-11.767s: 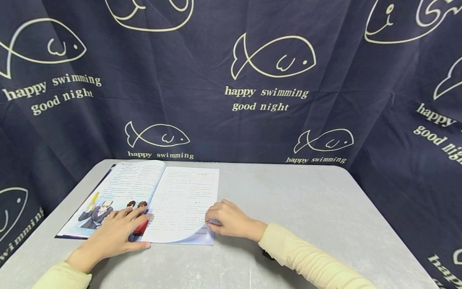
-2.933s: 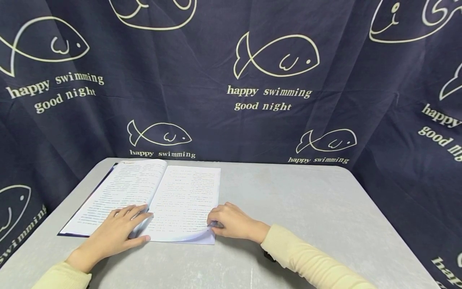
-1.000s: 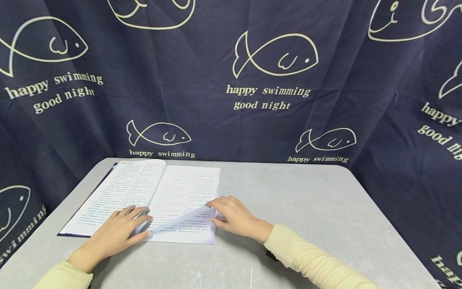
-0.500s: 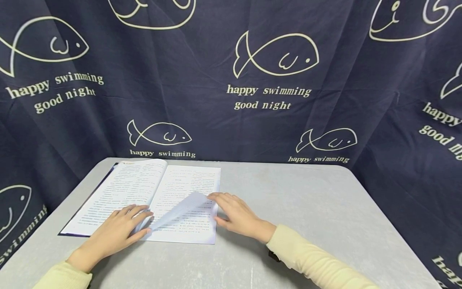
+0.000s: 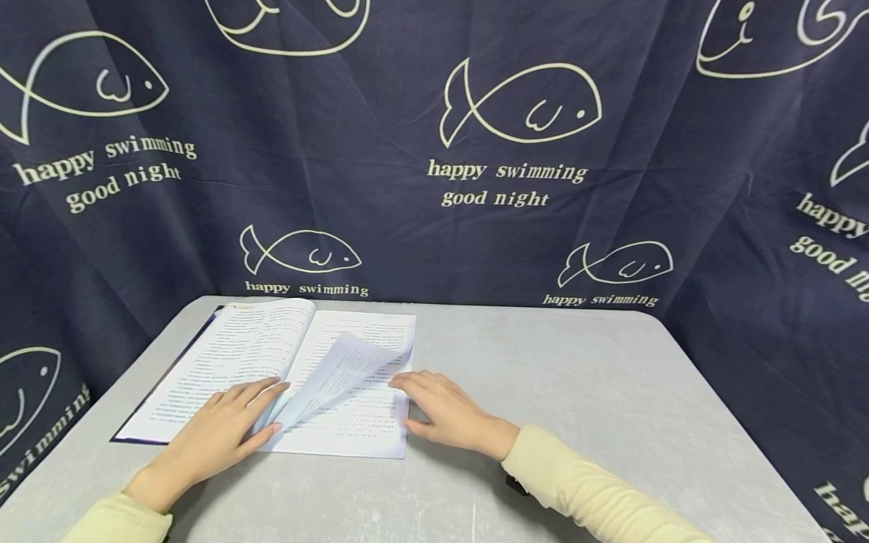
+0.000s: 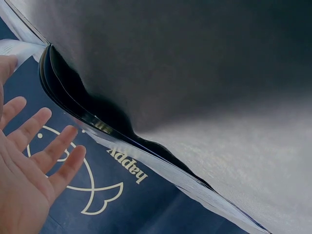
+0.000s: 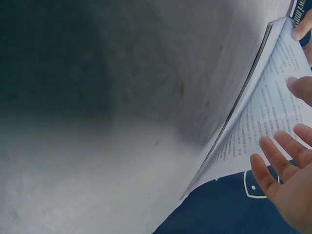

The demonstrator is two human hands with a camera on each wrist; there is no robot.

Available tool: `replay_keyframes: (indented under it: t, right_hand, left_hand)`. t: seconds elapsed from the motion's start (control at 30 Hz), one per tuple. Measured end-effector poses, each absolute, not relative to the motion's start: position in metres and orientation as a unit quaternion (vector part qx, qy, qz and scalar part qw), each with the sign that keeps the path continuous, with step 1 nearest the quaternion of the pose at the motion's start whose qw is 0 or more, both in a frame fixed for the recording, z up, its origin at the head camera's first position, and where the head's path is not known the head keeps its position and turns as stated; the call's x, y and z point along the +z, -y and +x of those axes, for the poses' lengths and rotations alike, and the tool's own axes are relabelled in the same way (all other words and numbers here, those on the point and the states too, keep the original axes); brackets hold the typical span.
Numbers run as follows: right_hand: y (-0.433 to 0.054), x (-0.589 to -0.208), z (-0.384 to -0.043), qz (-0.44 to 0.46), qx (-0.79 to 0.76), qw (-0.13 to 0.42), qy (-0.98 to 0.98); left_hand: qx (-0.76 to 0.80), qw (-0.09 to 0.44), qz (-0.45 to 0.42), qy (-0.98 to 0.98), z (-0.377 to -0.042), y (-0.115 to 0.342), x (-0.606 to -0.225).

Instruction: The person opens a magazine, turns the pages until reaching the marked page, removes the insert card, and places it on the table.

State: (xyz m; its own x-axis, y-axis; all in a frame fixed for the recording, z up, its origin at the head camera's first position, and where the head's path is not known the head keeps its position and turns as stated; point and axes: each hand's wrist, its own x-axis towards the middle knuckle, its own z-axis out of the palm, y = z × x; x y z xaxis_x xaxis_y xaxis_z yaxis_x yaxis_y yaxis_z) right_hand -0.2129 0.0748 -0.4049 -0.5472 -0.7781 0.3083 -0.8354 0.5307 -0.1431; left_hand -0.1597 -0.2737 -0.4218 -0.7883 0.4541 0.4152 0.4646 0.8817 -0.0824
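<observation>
head view: a page turn at a partial stage, as judged from the lie of the paper. 1 open book (image 5: pixel 247 339) lies on the left part of the desk (image 5: pixel 557 377), before a patterned dark cloth (image 5: pixel 516 249). 1 leaf (image 5: pixel 339 369) stands raised from the right side, its lower outer corner curled back toward the left page (image 5: pixel 197 377); its upper end appears to lie against the right page (image 5: pixel 366 430) beneath. the left hand (image 5: pixel 224 426) rests on the lower left page, fingers extended and released. the right hand (image 5: pixel 455 415) reaches the book's right edge, fingers loosely bent, pinching nothing; whether a fingertip touches the leaf cannot be told. right wrist view: these fingers are spread apart, with printed text showing beyond them. done: the lower part of the leaf is lifted and partly folded over. remaining, as judged: the upper part is not yet raised, and the leaf is not yet flat on the left side. how many leaves are to be turned cannot be told.
</observation>
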Motion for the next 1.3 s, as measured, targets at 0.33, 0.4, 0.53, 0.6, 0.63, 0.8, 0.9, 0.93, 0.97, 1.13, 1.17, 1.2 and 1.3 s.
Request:
replay_keyframes:
  t: [0.33,0.4,0.53,0.6,0.63,0.8,0.9,0.93,0.97,1.13,1.17,1.2,1.3]
  right_hand:
    - [-0.071,-0.406,-0.207,0.470,0.106,0.057,0.875]
    - [-0.071,-0.407,-0.206,0.471,0.101,0.052,0.875]
    - [-0.069,-0.408,-0.204,0.474,0.098,0.042,0.874]
    - [-0.068,-0.408,-0.203,0.474,0.096,0.036,0.874]
    - [-0.068,-0.409,-0.202,0.474,0.095,0.034,0.874]
    - [-0.067,-0.410,-0.201,0.474,0.084,0.026,0.876]
    - [-0.066,-0.410,-0.201,0.475,0.080,0.024,0.876]
    - [-0.066,-0.411,-0.201,0.475,0.079,0.023,0.876]
    - [-0.066,-0.411,-0.201,0.476,0.079,0.022,0.876]
    - [-0.065,-0.410,-0.200,0.476,0.076,0.014,0.876]
    - [-0.065,-0.410,-0.200,0.476,0.076,0.012,0.876]
    - [-0.066,-0.410,-0.200,0.476,0.075,0.012,0.876]
    - [-0.066,-0.411,-0.199,0.480,0.072,0.015,0.874]
  left_hand:
    - [-0.018,0.249,-0.258,0.933,-0.162,0.273,-0.419]
    - [-0.020,0.252,-0.259,0.932,-0.162,0.273,-0.419]
    - [-0.016,0.258,-0.259,0.931,-0.163,0.274,-0.419]
    - [-0.015,0.260,-0.259,0.930,-0.163,0.274,-0.419]
    - [-0.014,0.261,-0.259,0.930,-0.163,0.274,-0.420]
    - [-0.006,0.267,-0.262,0.927,-0.165,0.276,-0.421]
    - [-0.001,0.270,-0.267,0.925,-0.165,0.277,-0.422]
    - [0.000,0.272,-0.269,0.924,-0.165,0.277,-0.422]
    - [0.001,0.273,-0.270,0.923,-0.165,0.277,-0.422]
    - [0.000,0.276,-0.273,0.922,-0.166,0.277,-0.423]
    - [0.000,0.276,-0.273,0.921,-0.166,0.277,-0.423]
    - [-0.001,0.276,-0.274,0.921,-0.166,0.277,-0.423]
    - [0.000,0.274,-0.275,0.921,-0.166,0.277,-0.422]
